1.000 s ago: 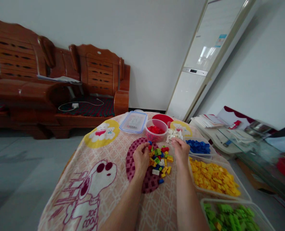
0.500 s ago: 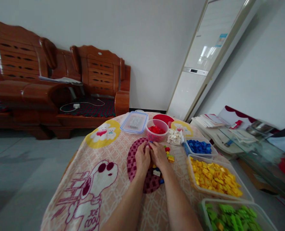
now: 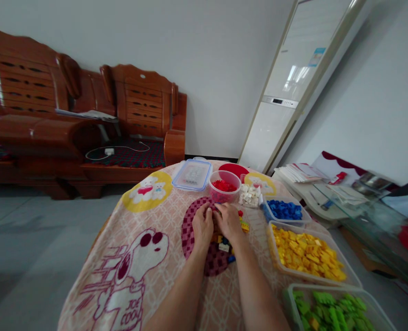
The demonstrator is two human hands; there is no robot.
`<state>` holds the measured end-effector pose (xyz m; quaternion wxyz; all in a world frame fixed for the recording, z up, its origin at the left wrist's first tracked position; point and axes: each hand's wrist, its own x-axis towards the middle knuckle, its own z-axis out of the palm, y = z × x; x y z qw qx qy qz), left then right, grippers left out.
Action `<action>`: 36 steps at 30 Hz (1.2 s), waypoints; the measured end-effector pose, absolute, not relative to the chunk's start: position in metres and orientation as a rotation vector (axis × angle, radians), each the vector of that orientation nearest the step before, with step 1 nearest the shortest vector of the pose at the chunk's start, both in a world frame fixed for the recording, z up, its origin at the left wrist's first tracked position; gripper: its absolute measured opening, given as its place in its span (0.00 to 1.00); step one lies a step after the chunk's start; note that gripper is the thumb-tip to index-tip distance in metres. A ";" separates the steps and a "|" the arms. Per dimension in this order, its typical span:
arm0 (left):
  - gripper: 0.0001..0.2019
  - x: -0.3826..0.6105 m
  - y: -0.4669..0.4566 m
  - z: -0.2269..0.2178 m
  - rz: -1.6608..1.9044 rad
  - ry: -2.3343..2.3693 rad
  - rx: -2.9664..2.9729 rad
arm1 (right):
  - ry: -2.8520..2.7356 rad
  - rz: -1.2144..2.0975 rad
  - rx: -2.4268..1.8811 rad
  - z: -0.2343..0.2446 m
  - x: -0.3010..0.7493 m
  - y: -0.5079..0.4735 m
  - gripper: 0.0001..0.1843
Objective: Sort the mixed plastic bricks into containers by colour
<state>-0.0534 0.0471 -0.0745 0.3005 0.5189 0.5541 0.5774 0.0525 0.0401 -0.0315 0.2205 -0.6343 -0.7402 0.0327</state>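
Observation:
My left hand [image 3: 203, 224] and my right hand [image 3: 228, 221] meet over the purple round patch of the tablecloth, fingers curled inward and fingertips close together. Between them they hold small toy building bricks, mostly hidden by the fingers; a bit of blue shows at the tips. Under and beside my right hand lie loose bricks: a white brick [image 3: 223, 247] with dark marks, a blue brick [image 3: 231, 259], and yellow bricks [image 3: 244, 226] with a red one by them.
Beyond my hands stand a round tub [image 3: 225, 178] of red bricks, a pile of white bricks [image 3: 249, 196] and a clear lid [image 3: 192, 175]. Along the right are boxes of blue bricks [image 3: 284, 210], yellow bricks [image 3: 307, 253] and green bricks [image 3: 333, 310]. A glass-topped table [image 3: 372, 216] stands farther right.
Both hands have shifted slightly, and the fingers have changed position around the bricks. The right thumb and fingertips have moved a little; the bricks on the table look about the same.

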 end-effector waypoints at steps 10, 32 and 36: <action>0.18 -0.050 0.050 -0.082 1.493 1.424 1.273 | -0.998 0.494 -1.439 -0.019 0.102 0.042 0.26; 0.14 -0.051 0.047 -0.075 1.481 1.433 1.356 | -1.376 0.915 -1.424 -0.016 0.083 0.033 0.21; 0.13 -0.051 0.047 -0.075 1.473 1.457 1.356 | -1.336 0.938 -1.348 -0.012 0.084 0.032 0.21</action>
